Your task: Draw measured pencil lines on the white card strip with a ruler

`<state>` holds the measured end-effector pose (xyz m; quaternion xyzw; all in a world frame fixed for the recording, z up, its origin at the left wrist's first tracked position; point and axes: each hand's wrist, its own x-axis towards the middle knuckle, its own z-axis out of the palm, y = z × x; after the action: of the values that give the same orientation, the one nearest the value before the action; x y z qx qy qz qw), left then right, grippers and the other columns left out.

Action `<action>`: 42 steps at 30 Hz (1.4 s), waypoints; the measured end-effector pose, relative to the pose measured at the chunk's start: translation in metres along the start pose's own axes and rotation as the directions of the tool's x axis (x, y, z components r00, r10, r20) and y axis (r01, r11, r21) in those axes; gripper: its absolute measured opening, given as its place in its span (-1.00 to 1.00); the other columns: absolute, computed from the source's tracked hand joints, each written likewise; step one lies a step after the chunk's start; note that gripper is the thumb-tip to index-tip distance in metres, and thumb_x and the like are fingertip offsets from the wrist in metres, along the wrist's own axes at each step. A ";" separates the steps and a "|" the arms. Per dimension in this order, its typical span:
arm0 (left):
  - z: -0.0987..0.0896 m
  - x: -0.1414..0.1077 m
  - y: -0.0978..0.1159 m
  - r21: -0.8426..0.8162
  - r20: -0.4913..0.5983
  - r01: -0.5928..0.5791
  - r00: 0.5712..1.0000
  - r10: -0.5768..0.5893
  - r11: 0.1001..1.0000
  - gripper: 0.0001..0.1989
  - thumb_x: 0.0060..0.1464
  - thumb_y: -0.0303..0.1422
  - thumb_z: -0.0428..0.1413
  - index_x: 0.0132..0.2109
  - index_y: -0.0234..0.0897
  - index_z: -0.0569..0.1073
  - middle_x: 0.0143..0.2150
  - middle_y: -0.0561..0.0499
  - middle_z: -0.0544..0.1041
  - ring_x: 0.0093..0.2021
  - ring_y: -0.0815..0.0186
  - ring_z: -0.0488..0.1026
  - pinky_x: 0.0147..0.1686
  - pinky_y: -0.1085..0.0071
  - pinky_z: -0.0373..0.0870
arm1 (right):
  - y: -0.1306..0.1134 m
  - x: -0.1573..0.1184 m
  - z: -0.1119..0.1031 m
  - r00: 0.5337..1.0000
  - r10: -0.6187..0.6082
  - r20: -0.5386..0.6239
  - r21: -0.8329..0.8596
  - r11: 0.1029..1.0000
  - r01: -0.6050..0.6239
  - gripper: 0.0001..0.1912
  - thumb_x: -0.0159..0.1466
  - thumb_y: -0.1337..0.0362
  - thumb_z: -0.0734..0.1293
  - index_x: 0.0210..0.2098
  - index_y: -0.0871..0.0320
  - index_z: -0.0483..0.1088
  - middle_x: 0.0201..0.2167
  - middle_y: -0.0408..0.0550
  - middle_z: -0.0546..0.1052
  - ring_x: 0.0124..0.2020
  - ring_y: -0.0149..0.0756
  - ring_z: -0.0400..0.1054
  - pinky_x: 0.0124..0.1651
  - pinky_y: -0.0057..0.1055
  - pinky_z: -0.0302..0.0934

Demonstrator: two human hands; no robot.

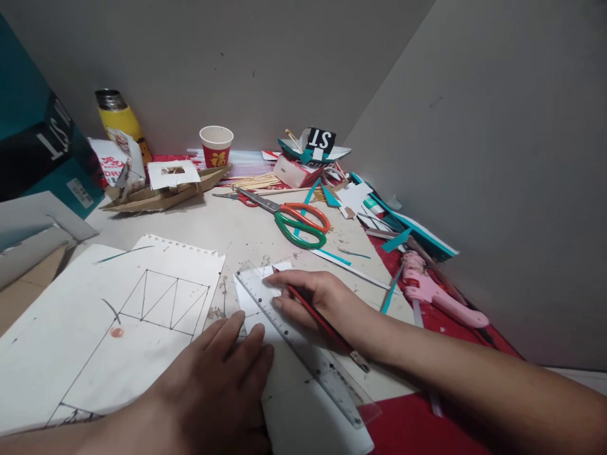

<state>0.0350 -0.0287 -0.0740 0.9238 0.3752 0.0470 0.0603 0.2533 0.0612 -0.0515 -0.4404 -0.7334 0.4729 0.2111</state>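
Note:
A clear ruler (308, 354) lies slantwise over a narrow white paper strip (313, 414) on the work board. My right hand (327, 303) pinches a dark red pencil (317, 316), its tip near the ruler's upper end; the fingertips rest over the strip. My left hand (222, 373) lies flat with fingers spread, its fingertips at the strip's left edge. To its left is a sheet of paper (95, 303) with a drawn truss-like outline of lines and triangles.
Behind the hands lie orange-and-green scissors (301, 226). Further back stand a cardboard boat (165, 199), a paper cup (217, 148) and a yellow bottle (121, 120). A pink glue gun (441, 297) and paper scraps (355, 196) are at the right; a teal box (33, 120) is at left.

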 end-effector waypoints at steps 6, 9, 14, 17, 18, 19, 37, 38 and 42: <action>0.007 0.000 -0.007 -0.110 0.106 -0.049 0.992 0.060 0.993 -0.17 0.11 0.14 0.15 0.40 -0.21 0.32 0.43 -0.21 0.30 0.38 -0.09 0.26 0.36 0.04 0.14 | -0.014 -0.006 -0.017 0.997 0.067 -0.036 0.067 0.996 -0.064 -0.67 0.31 0.16 0.34 -0.03 0.25 0.47 -0.55 -0.27 0.24 -0.58 -0.46 0.07 -0.52 -0.47 0.03; 0.000 0.002 -0.005 -0.095 0.202 -0.075 0.975 0.093 0.993 -0.16 0.15 0.12 0.11 0.43 -0.24 0.24 0.47 -0.19 0.22 0.46 -0.01 0.13 0.43 0.05 -0.05 | -0.024 -0.016 -0.029 0.988 0.099 -0.121 0.113 0.990 -0.086 -0.67 0.29 0.15 0.40 -0.02 0.19 0.48 -0.52 -0.23 0.33 -0.56 -0.44 0.20 -0.53 -0.49 0.10; -0.003 0.006 0.001 -0.067 0.195 -0.146 0.968 0.156 0.987 -0.08 0.16 0.18 0.07 0.47 -0.28 0.16 0.50 -0.17 0.17 0.52 0.00 -0.05 0.46 0.09 -0.21 | -0.033 -0.037 -0.041 0.964 0.157 -0.216 0.149 0.981 -0.127 -0.67 0.28 0.11 0.42 -0.04 0.14 0.48 -0.46 -0.17 0.42 -0.53 -0.40 0.33 -0.49 -0.47 0.24; 0.000 0.008 0.006 -0.025 0.161 -0.195 0.967 0.197 0.980 -0.08 0.23 0.24 -0.08 0.48 -0.32 0.13 0.50 -0.18 0.17 0.50 -0.01 -0.01 0.44 0.09 -0.29 | -0.032 -0.050 -0.045 0.957 0.169 -0.234 0.120 0.982 -0.144 -0.67 0.28 0.06 0.43 -0.07 0.13 0.50 -0.48 -0.17 0.42 -0.53 -0.38 0.35 -0.46 -0.44 0.30; 0.000 0.010 0.009 -0.001 0.144 -0.194 0.971 0.192 0.981 -0.08 0.24 0.25 -0.11 0.48 -0.33 0.12 0.50 -0.20 0.17 0.49 -0.03 0.03 0.44 0.07 -0.32 | -0.031 -0.053 -0.046 0.956 0.171 -0.238 0.119 0.982 -0.146 -0.66 0.28 0.05 0.43 -0.06 0.13 0.51 -0.48 -0.16 0.43 -0.54 -0.38 0.35 -0.46 -0.44 0.31; -0.001 0.012 0.012 0.023 0.129 -0.193 0.974 0.188 0.981 -0.08 0.25 0.24 -0.11 0.48 -0.36 0.11 0.49 -0.22 0.18 0.47 -0.04 0.06 0.43 0.06 -0.32 | -0.030 -0.056 -0.047 0.954 0.171 -0.245 0.118 0.982 -0.146 -0.65 0.27 0.04 0.44 -0.06 0.13 0.51 -0.47 -0.16 0.43 -0.54 -0.38 0.35 -0.46 -0.43 0.31; -0.089 0.063 -0.008 -0.966 0.258 0.255 0.919 -0.297 -0.049 -0.57 0.10 -0.22 0.25 0.08 -0.24 0.40 -0.34 0.06 0.58 -0.35 0.31 0.57 -0.26 0.38 0.48 | -0.057 -0.047 -0.025 0.895 0.038 -0.443 0.412 0.896 0.166 -0.83 0.30 0.18 0.40 -0.28 0.04 0.31 -0.29 -0.14 0.59 -0.26 -0.29 0.55 -0.30 -0.40 0.50; -0.094 0.065 -0.017 -0.965 0.253 0.262 0.919 -0.303 -0.011 -0.64 0.14 -0.22 0.22 0.03 -0.27 0.44 -0.42 0.08 0.55 -0.39 0.32 0.54 -0.29 0.40 0.47 | -0.054 -0.049 -0.022 0.912 -0.014 -0.409 0.321 0.934 0.159 -0.83 0.31 0.17 0.40 -0.22 0.04 0.33 -0.20 -0.09 0.61 -0.18 -0.24 0.57 -0.17 -0.30 0.52; -0.111 0.059 -0.061 -0.899 0.022 0.244 0.853 -0.521 0.362 -0.76 0.20 -0.29 0.13 -0.03 -0.23 0.54 -0.44 0.12 0.50 -0.40 0.35 0.47 -0.33 0.45 0.41 | -0.019 -0.067 -0.006 0.924 -0.235 -0.302 -0.317 0.939 0.135 -0.15 0.10 0.13 0.58 0.26 0.10 0.18 0.26 0.30 0.42 0.29 0.21 0.31 0.24 0.17 0.28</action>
<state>0.0208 0.0647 0.0290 0.6268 0.5065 0.3411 0.4840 0.2844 0.0041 -0.0250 -0.4685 -0.7868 0.2558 0.3098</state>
